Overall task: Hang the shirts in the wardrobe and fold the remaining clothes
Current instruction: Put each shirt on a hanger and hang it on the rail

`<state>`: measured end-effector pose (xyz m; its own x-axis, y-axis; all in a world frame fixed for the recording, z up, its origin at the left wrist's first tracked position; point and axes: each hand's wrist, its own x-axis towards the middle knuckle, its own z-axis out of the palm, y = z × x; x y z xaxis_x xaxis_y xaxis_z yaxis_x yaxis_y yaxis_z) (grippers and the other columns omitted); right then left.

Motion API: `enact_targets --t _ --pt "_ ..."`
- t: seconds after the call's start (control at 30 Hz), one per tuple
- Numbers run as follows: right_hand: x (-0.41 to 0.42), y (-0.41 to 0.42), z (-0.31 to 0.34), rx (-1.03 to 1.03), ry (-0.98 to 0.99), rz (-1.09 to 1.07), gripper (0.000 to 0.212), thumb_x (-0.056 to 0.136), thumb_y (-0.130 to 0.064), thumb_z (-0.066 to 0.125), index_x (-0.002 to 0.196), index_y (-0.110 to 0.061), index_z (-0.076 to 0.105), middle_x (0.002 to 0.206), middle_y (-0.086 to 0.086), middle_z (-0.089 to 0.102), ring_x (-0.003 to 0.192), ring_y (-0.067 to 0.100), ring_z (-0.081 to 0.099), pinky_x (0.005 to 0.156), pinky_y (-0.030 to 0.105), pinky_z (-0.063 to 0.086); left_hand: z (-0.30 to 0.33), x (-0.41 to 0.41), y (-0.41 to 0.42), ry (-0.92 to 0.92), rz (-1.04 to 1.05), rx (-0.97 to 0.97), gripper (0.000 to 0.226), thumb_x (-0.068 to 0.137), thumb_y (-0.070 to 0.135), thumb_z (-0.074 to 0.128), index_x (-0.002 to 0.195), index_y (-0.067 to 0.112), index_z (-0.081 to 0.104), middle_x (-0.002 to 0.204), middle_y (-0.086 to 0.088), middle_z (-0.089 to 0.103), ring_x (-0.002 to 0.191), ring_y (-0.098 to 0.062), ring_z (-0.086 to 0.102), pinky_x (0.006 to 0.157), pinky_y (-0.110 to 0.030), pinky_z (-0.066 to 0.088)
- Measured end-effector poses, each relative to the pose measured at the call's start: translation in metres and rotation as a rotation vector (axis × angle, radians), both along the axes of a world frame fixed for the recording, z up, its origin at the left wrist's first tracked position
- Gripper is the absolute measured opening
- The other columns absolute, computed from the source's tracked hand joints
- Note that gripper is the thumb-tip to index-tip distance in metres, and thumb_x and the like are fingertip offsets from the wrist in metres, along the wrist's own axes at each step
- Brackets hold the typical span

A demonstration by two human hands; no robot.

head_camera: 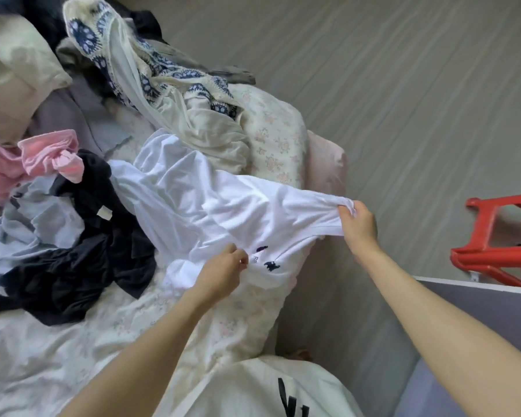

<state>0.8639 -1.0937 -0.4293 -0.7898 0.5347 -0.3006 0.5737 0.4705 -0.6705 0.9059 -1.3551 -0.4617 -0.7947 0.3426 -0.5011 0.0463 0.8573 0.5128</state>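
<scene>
Two hands in view. The right hand (360, 219) pinches one bunched edge of a white T-shirt (223, 206), fingers curled round the cloth, out past the bed's side. The left hand (223, 267) pinches the same shirt lower down, just beside its small dark printed marks (266, 260); the print is too small to read. The shirt is stretched between the hands, its far part lying on the bed (73, 341).

Count of loose garments on the bed besides the shirt: one pink (36, 164), one pale blue (33, 224), one dark navy (82, 251), one cream knit with blue flower motifs (127, 55). The pink, blue and navy pieces overlap in a heap, so their exact kinds cannot be told. More dark cloth at the top edge is cut off. One pillow (9, 61) at upper left, partly out of frame. One red metal frame (494, 245) on the floor (403, 85) at right, cropped.
</scene>
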Motion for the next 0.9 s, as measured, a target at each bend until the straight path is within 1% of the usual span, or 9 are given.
enact_targets --t 0.13,0.27,0.33,0.47,0.57,0.67,0.77,0.83,0.9 --pt "0.019 0.047 0.044 0.008 0.069 -0.144 0.032 0.091 -0.012 0.047 0.062 -0.012 0.034 0.062 0.0 0.035 0.072 0.021 0.033 0.062 0.029 0.025 0.049 -0.016 0.025 0.236 0.178 0.155 0.013 0.095 0.011 0.044 0.103 0.008 0.054 0.099 -0.01 0.058 0.091 -0.03 0.053 0.068 -0.035 0.036" --pt "0.045 0.074 0.084 0.019 0.157 -0.245 0.015 0.091 -0.014 0.048 0.096 0.0 0.052 0.09 0.009 0.05 0.083 0.022 0.045 0.07 0.026 0.031 0.098 -0.017 0.058 0.308 0.231 0.247 0.007 0.097 0.015 0.038 0.092 0.016 0.041 0.083 -0.006 0.054 0.076 -0.024 0.045 0.059 -0.033 0.024" --pt "0.062 0.092 0.109 -0.002 0.265 -0.329 0.026 0.09 -0.014 0.052 0.111 0.001 0.052 0.1 0.009 0.053 0.091 0.021 0.049 0.071 0.023 0.033 0.127 -0.008 0.077 0.352 0.194 0.295 0.015 0.099 0.025 0.037 0.087 0.016 0.041 0.075 -0.001 0.053 0.072 -0.022 0.047 0.057 -0.032 0.027" --pt "0.112 0.144 0.168 0.025 0.45 -0.434 0.024 0.087 -0.014 0.057 0.105 0.002 0.059 0.105 0.016 0.062 0.094 0.027 0.057 0.071 0.025 0.039 0.187 0.014 0.118 0.453 0.038 0.367 0.038 0.086 0.052 0.05 0.068 0.019 0.056 0.06 0.008 0.054 0.061 -0.012 0.049 0.057 -0.029 0.034" --pt "0.158 0.189 0.211 0.098 0.524 -0.382 0.018 0.086 -0.015 0.061 0.095 0.0 0.064 0.09 0.012 0.063 0.081 0.022 0.055 0.064 0.024 0.036 0.229 0.028 0.158 0.487 -0.074 0.447 0.044 0.085 0.047 0.05 0.051 0.02 0.039 0.043 0.005 0.034 0.045 -0.01 0.034 0.048 -0.025 0.022" --pt "0.196 0.225 0.259 0.077 0.606 -0.235 0.005 0.088 -0.007 0.057 0.091 -0.005 0.061 0.088 0.008 0.06 0.084 0.021 0.055 0.071 0.031 0.043 0.26 0.049 0.213 0.469 -0.297 0.449 0.043 0.089 0.039 0.053 0.051 0.022 0.042 0.045 0.005 0.036 0.047 -0.01 0.034 0.052 -0.03 0.027" --pt "0.224 0.242 0.301 0.124 0.528 0.0 0.015 0.093 -0.003 0.045 0.098 -0.015 0.053 0.097 -0.003 0.057 0.09 0.011 0.051 0.072 0.015 0.041 0.276 0.075 0.274 0.426 -0.412 0.477 0.01 0.09 0.028 0.059 0.089 0.021 0.066 0.069 0.008 0.058 0.06 -0.013 0.047 0.06 -0.024 0.034" --pt "0.246 0.246 0.324 0.156 0.428 0.14 0.015 0.094 -0.011 0.045 0.095 -0.027 0.045 0.09 -0.013 0.054 0.082 0.006 0.049 0.065 0.011 0.038 0.29 0.093 0.313 0.358 -0.439 0.575 0.04 0.086 0.02 0.065 0.125 0.017 0.054 0.104 -0.001 0.06 0.076 -0.015 0.053 0.069 -0.021 0.039" --pt "0.268 0.248 0.343 0.177 0.371 0.239 0.016 0.094 -0.02 0.048 0.092 -0.034 0.039 0.084 -0.016 0.057 0.075 0.005 0.05 0.062 0.016 0.041 0.309 0.106 0.346 0.26 -0.526 0.738 0.073 0.081 0.01 0.071 0.142 0.015 0.031 0.127 0.003 0.043 0.099 -0.011 0.049 0.081 -0.018 0.039"
